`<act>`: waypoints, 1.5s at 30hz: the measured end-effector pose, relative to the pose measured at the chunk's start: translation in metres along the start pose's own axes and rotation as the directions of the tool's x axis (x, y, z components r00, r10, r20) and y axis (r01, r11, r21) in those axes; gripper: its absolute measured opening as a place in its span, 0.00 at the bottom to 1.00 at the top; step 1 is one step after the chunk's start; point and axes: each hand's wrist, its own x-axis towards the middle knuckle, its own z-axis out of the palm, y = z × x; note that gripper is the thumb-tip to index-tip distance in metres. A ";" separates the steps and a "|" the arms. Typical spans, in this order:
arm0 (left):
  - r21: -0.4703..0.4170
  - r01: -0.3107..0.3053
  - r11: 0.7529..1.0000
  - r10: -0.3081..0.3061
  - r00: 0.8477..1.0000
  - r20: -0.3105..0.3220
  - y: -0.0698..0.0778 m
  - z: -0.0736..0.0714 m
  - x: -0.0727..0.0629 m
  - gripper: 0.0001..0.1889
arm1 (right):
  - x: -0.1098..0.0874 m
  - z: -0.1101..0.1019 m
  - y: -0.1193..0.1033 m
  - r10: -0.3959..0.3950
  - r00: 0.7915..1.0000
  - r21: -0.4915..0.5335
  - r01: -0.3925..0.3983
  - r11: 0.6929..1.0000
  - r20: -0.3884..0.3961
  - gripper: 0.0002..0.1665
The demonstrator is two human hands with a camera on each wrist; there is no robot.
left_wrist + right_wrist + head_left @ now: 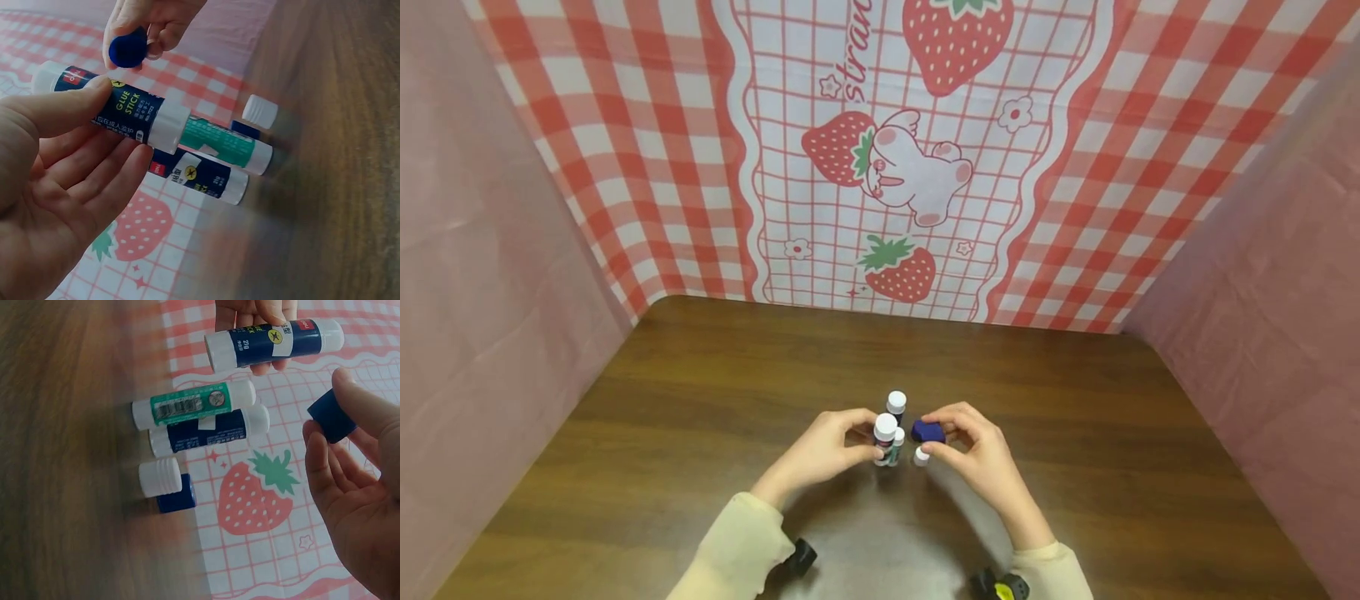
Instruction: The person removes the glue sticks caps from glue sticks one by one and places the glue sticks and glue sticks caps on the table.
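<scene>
My left hand (826, 448) grips a navy glue stick (128, 103) with white ends, thumb on one side and fingers on the other. In the right wrist view this held glue stick (262, 345) is raised above the table. Between thumb and fingertips, my right hand (983, 457) pinches a small dark blue cap (333, 416). Two more glue sticks stand side by side on the table between the hands, a green one (187, 405) and a navy one (209, 432). Beside them are a ridged white cap (160, 477) and another blue cap (177, 495).
The brown wooden table (737, 375) spreads around the hands. Behind it hangs a red-and-white checked cloth (670, 167) with strawberry prints. Pink cloth walls (497, 275) close off both sides.
</scene>
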 end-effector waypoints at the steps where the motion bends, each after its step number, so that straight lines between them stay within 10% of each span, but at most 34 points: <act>1: -0.010 -0.004 1.000 0.004 1.000 -0.002 0.000 0.000 -0.001 0.12 | -0.001 0.000 0.002 -0.014 1.000 -0.010 0.014 1.000 0.001 0.15; 14: -0.057 0.000 0.998 0.002 1.000 0.029 -0.004 0.006 -0.003 0.13 | -0.012 0.008 0.041 0.018 0.990 -0.137 0.002 0.991 0.142 0.19; 45: -0.045 -0.011 0.999 0.017 0.991 0.129 -0.007 0.024 -0.002 0.14 | -0.017 0.018 0.045 0.071 0.932 -0.365 0.069 0.928 0.356 0.18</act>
